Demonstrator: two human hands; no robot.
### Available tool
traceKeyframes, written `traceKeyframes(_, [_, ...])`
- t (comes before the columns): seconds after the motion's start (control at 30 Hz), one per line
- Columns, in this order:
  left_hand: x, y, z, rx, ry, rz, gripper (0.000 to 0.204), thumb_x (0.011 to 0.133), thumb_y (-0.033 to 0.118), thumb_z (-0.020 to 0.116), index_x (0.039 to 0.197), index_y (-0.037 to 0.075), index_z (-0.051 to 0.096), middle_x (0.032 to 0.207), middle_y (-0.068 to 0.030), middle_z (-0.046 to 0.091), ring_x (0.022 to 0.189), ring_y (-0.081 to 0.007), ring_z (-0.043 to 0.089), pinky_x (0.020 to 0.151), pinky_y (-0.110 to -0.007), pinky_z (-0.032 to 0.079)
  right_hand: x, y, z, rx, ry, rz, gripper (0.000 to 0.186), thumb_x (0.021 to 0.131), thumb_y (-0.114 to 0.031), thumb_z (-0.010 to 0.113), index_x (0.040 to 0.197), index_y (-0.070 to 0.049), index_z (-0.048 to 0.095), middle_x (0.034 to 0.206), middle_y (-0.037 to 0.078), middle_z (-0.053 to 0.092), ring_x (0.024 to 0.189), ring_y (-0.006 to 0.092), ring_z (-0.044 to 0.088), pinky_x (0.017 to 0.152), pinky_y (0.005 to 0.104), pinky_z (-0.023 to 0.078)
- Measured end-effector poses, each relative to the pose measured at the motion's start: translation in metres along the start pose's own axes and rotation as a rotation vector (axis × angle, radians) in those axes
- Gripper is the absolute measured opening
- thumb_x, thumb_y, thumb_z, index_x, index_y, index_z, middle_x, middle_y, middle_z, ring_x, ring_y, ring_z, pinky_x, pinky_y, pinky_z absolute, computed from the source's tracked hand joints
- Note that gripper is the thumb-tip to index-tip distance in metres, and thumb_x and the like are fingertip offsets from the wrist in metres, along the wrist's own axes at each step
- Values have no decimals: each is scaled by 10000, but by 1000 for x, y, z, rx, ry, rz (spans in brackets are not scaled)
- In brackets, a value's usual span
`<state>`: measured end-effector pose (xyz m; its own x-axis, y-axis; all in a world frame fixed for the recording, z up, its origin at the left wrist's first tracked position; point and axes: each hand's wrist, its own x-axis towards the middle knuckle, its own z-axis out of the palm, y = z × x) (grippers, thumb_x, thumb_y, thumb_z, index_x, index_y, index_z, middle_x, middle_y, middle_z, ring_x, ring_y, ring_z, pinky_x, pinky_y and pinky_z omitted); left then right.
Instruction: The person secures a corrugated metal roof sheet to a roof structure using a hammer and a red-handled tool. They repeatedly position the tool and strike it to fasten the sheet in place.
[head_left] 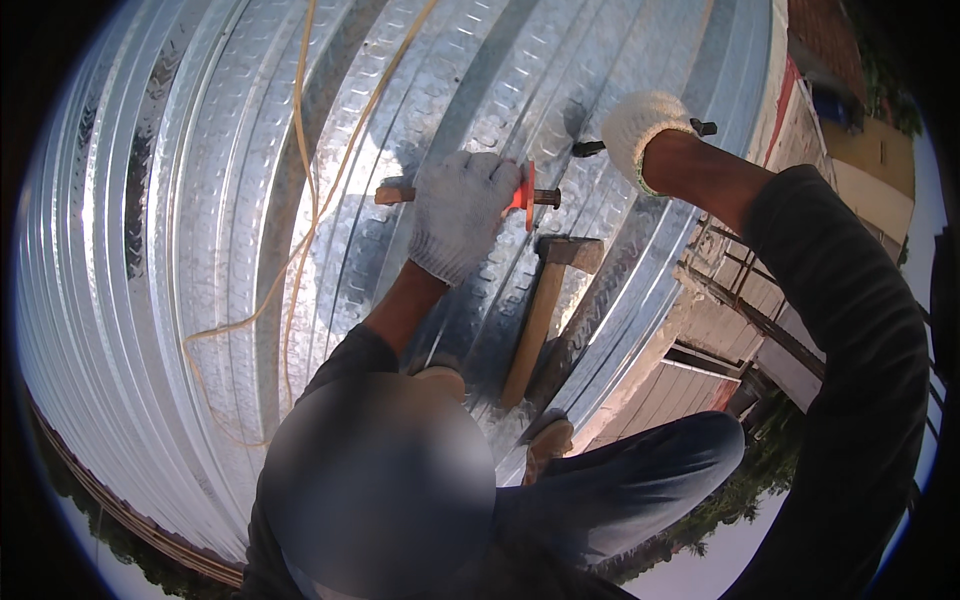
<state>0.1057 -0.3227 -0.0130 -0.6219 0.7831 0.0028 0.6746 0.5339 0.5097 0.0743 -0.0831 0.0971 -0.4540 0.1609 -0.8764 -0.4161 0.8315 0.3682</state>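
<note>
Head view, looking down on ribbed, shiny metal sheeting [200, 200] that slopes off toward the lower left.

Left hand [462, 212], in a white knit glove, clamped round an orange-guarded chisel [528, 196]. Right hand [642, 122], also gloved, closed on a dark rod [590, 147] just beyond it. Hands near each other but apart, each with its own tool.

Chisel close over the sheeting near the middle of the view. Long axis nearly level across the picture, across the ribs: brown butt end out to the left of the fist, orange guard and dark tip pointing right, toward the rod. Whether the tip touches the metal, cannot tell.

Judged as the lining-up step: tools being set against one spot on a rib. Next move seems to call for a steady chisel and a free hand for striking.

Hammer [540, 310] lying unheld just below the chisel, wooden handle running down along a rib, head uppermost. Yellow cord [300, 150] looping loose over the sheeting at left.
</note>
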Motion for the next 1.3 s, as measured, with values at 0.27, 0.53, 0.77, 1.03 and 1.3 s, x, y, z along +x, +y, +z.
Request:
traceKeyframes(0.27, [-2,-4,0,-26,78,20,492,845,192,852,1318,150,720,1200,-66,730,1172,-317,686,979,-494,541,-5,1,48,40,272,1,120,923,-113,790,1011,-68,857,954,174,836,928,360,841,760,459,657])
traceKeyframes(0.53, [1,-5,0,-24,58,24,426,850,190,835,1260,133,734,1119,-85,738,1105,-338,707,958,-498,539,-13,8,58,41,297,32,113,937,-117,774,1022,-80,840,964,156,839,921,362,840,768,446,672])
traceKeyframes(0.77, [2,-3,-1,-93,33,22,422,826,159,846,1231,130,730,1133,-90,731,1099,-344,705,957,-521,528,-10,-11,42,84,132,125,127,940,-125,782,1021,-77,867,993,151,849,938,357,846,749,464,668])
traceKeyframes(1.03, [-1,-8,6,-188,157,18,431,833,141,835,1251,150,735,1165,-80,732,1113,-352,699,953,-527,526,3,-3,47,93,204,115,135,957,-142,770,1045,-87,856,1008,165,842,949,357,840,764,493,659])
traceKeyframes(1.3, [-3,-5,-1,-142,80,-7,431,858,143,819,1280,149,731,1219,-88,740,1121,-363,698,949,-530,526,-8,10,79,77,332,25,137,970,-144,721,1026,-70,821,951,169,824,916,374,833,765,484,663])
